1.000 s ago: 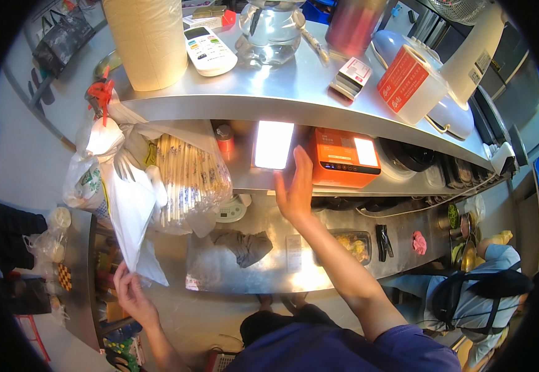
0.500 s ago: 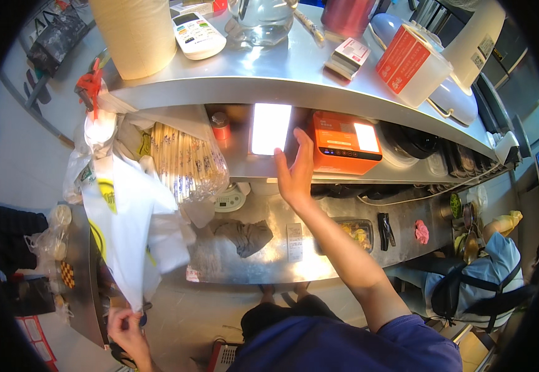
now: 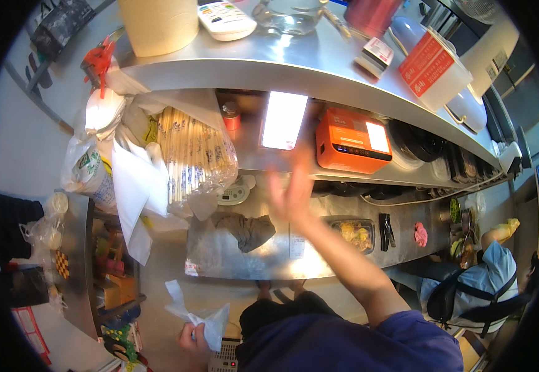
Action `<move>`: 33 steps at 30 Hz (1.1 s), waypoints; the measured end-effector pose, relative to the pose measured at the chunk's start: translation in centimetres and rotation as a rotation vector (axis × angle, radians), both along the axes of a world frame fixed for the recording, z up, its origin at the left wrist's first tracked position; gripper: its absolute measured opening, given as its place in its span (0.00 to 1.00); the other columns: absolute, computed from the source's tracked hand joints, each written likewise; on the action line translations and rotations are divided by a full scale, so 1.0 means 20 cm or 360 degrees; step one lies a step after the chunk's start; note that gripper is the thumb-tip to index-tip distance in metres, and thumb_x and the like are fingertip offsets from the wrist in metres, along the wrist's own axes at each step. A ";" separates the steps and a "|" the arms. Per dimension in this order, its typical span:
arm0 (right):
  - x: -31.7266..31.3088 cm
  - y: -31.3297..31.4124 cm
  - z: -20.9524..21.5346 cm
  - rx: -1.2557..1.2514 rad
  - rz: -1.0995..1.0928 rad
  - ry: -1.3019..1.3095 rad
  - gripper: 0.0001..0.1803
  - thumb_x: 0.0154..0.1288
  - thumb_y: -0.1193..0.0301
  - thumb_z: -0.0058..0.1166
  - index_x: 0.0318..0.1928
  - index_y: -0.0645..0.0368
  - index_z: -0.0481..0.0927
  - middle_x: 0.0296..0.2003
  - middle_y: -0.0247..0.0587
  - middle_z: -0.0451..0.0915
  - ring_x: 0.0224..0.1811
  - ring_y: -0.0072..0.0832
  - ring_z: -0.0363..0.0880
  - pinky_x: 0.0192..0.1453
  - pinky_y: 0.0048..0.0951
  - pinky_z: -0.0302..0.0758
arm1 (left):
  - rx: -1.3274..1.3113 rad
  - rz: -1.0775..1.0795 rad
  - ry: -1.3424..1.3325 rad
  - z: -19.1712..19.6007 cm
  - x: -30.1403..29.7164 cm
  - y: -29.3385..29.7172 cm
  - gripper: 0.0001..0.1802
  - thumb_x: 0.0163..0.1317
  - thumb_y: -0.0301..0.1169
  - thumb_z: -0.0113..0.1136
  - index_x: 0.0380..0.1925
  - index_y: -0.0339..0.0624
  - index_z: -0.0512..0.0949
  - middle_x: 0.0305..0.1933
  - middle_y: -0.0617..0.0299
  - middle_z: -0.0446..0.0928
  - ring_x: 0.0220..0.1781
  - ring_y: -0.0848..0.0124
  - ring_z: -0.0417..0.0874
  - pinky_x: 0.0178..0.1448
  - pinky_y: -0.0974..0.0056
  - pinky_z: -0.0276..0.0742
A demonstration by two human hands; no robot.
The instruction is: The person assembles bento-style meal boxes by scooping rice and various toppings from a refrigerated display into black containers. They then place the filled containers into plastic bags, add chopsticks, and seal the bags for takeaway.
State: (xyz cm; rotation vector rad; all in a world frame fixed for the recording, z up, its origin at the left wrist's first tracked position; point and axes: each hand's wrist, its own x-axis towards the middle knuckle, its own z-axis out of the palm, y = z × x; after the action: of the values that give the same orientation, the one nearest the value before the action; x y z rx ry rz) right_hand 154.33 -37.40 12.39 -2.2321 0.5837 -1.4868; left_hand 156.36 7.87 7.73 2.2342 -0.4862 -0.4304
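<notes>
My left hand [image 3: 194, 340] is low at the left, its fingers closed on a white plastic bag [image 3: 212, 325] that hangs crumpled from them. My right hand [image 3: 292, 195] reaches over the steel counter, in front of the shelf edge. It is blurred by motion, but thumb and fingers show apart with nothing between them. Just beyond its fingertips a phone [image 3: 284, 121] with a bright white screen leans on the shelf. An orange box-shaped device [image 3: 351, 141] stands to its right. More white bags [image 3: 134, 195] hang at the shelf's left end, beside a clear bag of wrapped chopsticks [image 3: 189, 149].
On the counter lie a grey cloth [image 3: 248, 230], a paper receipt [image 3: 297, 242], a lidded food container [image 3: 353, 234], black packets [image 3: 387, 230] and a pink cloth [image 3: 420, 234]. A person in light blue [image 3: 490, 276] is at the right. A lower shelf unit [image 3: 83, 266] stands left.
My left hand has pulled a white bag away from the hanging bunch and moved right with it. My right hand has drawn back from the phone screen, toward me.
</notes>
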 end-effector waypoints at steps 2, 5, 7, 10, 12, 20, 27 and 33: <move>-0.11 0.39 -0.05 0.1111 0.0706 0.0606 0.15 0.68 0.65 0.62 0.47 0.62 0.79 0.46 0.54 0.80 0.49 0.48 0.80 0.53 0.42 0.77 | -0.0131 -0.0187 -0.0056 -0.01 0.04 -0.10 0.09 0.61 0.25 0.68 0.25 0.38 0.77 0.24 0.49 0.79 0.24 0.53 0.81 0.31 0.54 0.73; -0.13 0.66 -0.30 0.2369 0.1038 0.1358 0.30 0.71 0.50 0.60 0.56 0.67 0.79 0.54 0.50 0.82 0.55 0.42 0.82 0.58 0.39 0.78 | -0.0307 -0.0889 -0.0120 0.07 0.04 -0.39 0.11 0.60 0.27 0.72 0.24 0.40 0.78 0.24 0.51 0.79 0.26 0.53 0.82 0.31 0.56 0.76; -0.20 0.75 -0.50 0.3218 0.1082 0.1308 0.33 0.72 0.49 0.61 0.61 0.67 0.77 0.58 0.46 0.81 0.57 0.37 0.82 0.61 0.36 0.78 | -0.0479 -0.1071 -0.0195 0.14 0.03 -0.57 0.11 0.57 0.27 0.75 0.24 0.41 0.78 0.24 0.53 0.79 0.26 0.54 0.82 0.31 0.56 0.77; -0.26 0.75 -0.52 0.3491 0.1534 0.0467 0.31 0.72 0.56 0.63 0.65 0.65 0.75 0.61 0.43 0.81 0.58 0.30 0.81 0.63 0.32 0.77 | -0.0341 -0.0884 -0.0273 0.12 0.05 -0.66 0.13 0.52 0.28 0.78 0.26 0.41 0.78 0.24 0.55 0.80 0.26 0.60 0.84 0.33 0.59 0.77; -0.30 0.74 -0.48 0.3137 0.1602 0.0174 0.24 0.71 0.68 0.65 0.63 0.64 0.78 0.57 0.40 0.83 0.55 0.24 0.82 0.59 0.30 0.79 | -0.0308 -0.0679 0.0020 0.08 0.07 -0.69 0.15 0.52 0.28 0.80 0.24 0.41 0.78 0.27 0.55 0.81 0.28 0.61 0.84 0.34 0.61 0.79; -0.42 0.52 -0.49 0.3257 0.0977 -0.0530 0.16 0.65 0.80 0.56 0.53 0.63 0.80 0.53 0.43 0.84 0.57 0.33 0.80 0.65 0.39 0.73 | -0.0331 -0.0892 -0.0033 -0.11 0.01 -0.72 0.13 0.53 0.19 0.73 0.26 0.38 0.74 0.39 0.55 0.81 0.42 0.60 0.86 0.43 0.61 0.82; -0.58 0.38 -0.59 0.3416 0.1091 -0.0524 0.30 0.73 0.55 0.50 0.65 0.64 0.73 0.62 0.48 0.79 0.65 0.38 0.77 0.70 0.48 0.69 | -0.0144 -0.0977 -0.0658 -0.17 0.13 -0.57 0.08 0.50 0.19 0.62 0.30 0.44 0.82 0.32 0.60 0.76 0.38 0.59 0.81 0.38 0.57 0.80; -0.47 0.33 -0.78 0.3308 0.1168 0.0593 0.30 0.72 0.57 0.62 0.65 0.66 0.75 0.58 0.44 0.83 0.59 0.31 0.83 0.64 0.33 0.79 | -0.0067 -0.1075 -0.0848 -0.28 0.19 -0.43 0.11 0.47 0.18 0.62 0.31 0.44 0.83 0.32 0.61 0.75 0.37 0.61 0.81 0.37 0.58 0.79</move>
State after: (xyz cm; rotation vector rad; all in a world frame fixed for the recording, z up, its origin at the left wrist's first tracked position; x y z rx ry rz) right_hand 144.99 -30.85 -3.12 -0.6786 0.6872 0.2493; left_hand 160.17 -0.73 2.21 2.0829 -1.5309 -0.1413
